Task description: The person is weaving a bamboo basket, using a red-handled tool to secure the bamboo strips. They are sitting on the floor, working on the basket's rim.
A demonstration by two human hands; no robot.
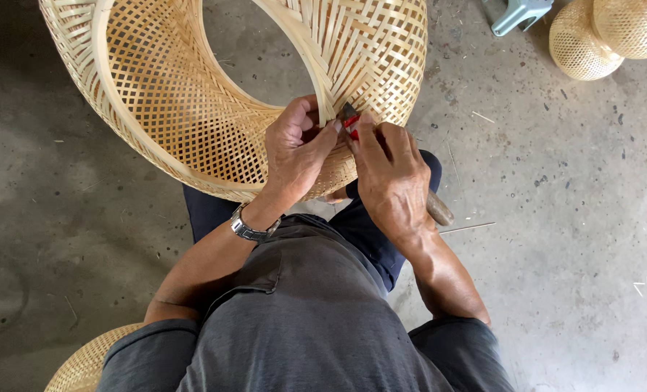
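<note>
A large woven bamboo shade (pixel 171 109), open in the middle, rests tilted against my knees. My left hand (pixel 298 149) pinches the bamboo rim strip (pixel 323 94) at the near edge of the opening. My right hand (pixel 392 178) grips a knife with a wooden handle (pixel 439 210); its blade tip (pixel 347 112), next to a bit of red, presses against the rim right beside my left fingers. A metal watch (pixel 247 229) sits on my left wrist.
Two smaller woven bamboo shades (pixel 606 36) lie at the top right beside a pale blue stool leg (pixel 519 13). Another woven piece (pixel 84 366) shows at the bottom left. Thin bamboo slivers (pixel 468 229) lie on the concrete floor (pixel 570 218).
</note>
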